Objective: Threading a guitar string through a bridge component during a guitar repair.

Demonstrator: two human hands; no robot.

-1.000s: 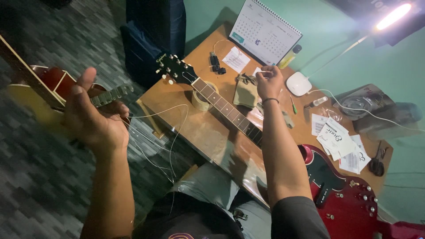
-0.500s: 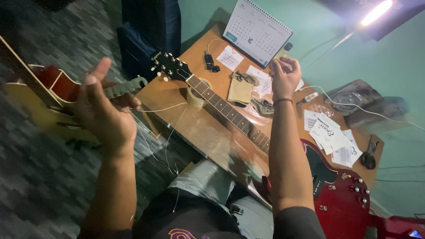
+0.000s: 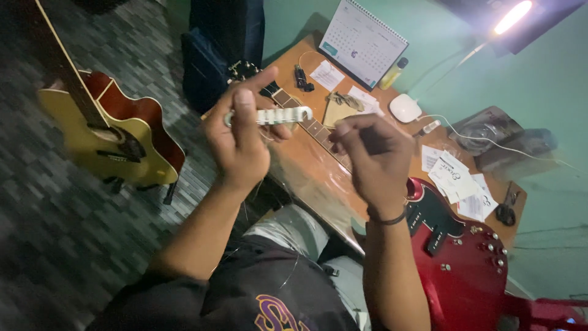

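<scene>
left hand [image 3: 240,138] pinches a pale tuner strip [image 3: 277,115] above the red guitar [image 3: 453,245] neck; right hand [image 3: 373,160] curls closed beside it (contents unclear). looks light, rigid, small; best held by its ends.

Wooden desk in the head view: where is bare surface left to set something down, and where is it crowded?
The desk is bare along its near edge beside the red electric guitar's neck. The corner by the desk calendar is crowded with papers and cable; loose papers fill the right side. Both the left hand and right hand hover over it.
</scene>
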